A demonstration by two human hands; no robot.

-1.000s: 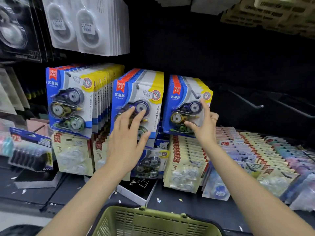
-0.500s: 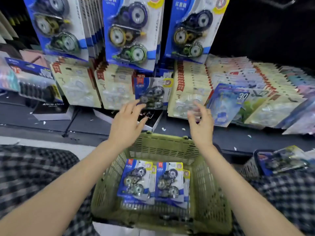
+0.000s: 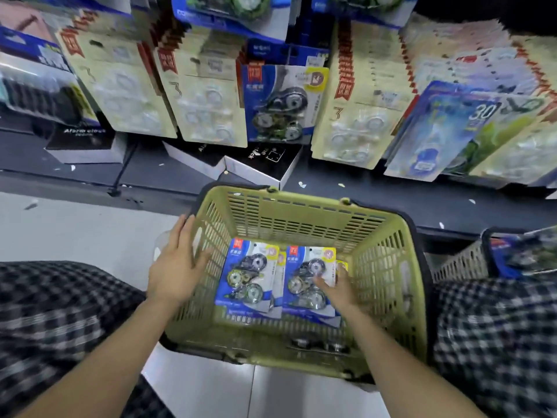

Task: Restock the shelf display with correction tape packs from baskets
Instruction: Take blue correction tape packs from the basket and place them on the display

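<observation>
the step in hand looks like the pick: getting a fresh load of tape packs out of the green basket (image 3: 388, 267) on the floor, just near of the shelf (image 3: 376, 203).

the right hand (image 3: 339, 289) is down inside the basket, fingers spread loosely and lying on the face of the right pack (image 3: 307, 276); it touches but does not seem to grip it yet, and blur keeps me from telling whether the thumb has gone under an edge. the left hand (image 3: 176, 274) is flat and wide against the basket's left wall, holding nothing, and would serve well to steady it.

the left pack (image 3: 245, 277) lies beside the right one, both face up on the basket floor with more cards showing under them, so each is likely a small stack. a good grasp would slide the thumb under the near edge and fingers over the far edge, pinching the card, not the bulging blisters, which are slick and could slip or crack. taking the whole right stack at once saves trips, but only if the cards stay square, since a fanned stack is hard to thread on a peg.

the likely goal is the blue row (image 3: 229, 13) hanging at the far top edge of view, above the beige cards (image 3: 208, 110). a second basket (image 3: 461, 260) sits to the right.
</observation>
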